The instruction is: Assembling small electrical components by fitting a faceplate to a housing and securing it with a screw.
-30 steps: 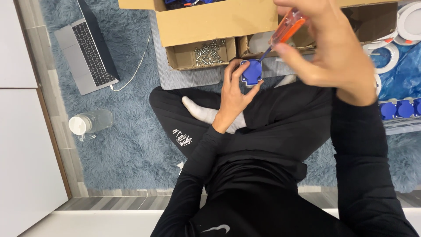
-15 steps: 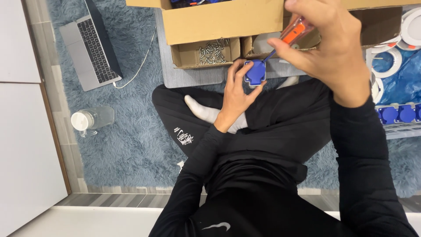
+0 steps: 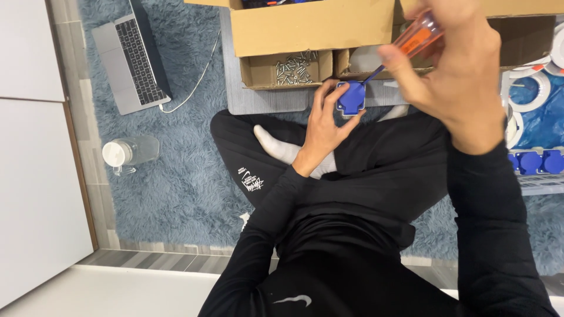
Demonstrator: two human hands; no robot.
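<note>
A person is sitting cross-legged on a shaggy blue rug (image 3: pixel 176 176), seen from above. The left hand (image 3: pixel 322 126) is gripping a small blue socket housing (image 3: pixel 351 97) just above the centre of the frame, fingers curled around its left and lower edges. The right hand (image 3: pixel 455 70), in the upper right of the frame, is closing around the orange handle of a screwdriver (image 3: pixel 411 42), and the dark shaft is slanting down-left so that its tip is meeting the housing's top edge. Just above the housing, a small cardboard box of screws (image 3: pixel 288 69) is sitting open below a larger cardboard box (image 3: pixel 311 26). A laptop (image 3: pixel 132 56) is lying in the upper left, and a clear jar (image 3: pixel 129 154) is lying at the left. More blue housings (image 3: pixel 537 161) are lining the right edge.
</note>
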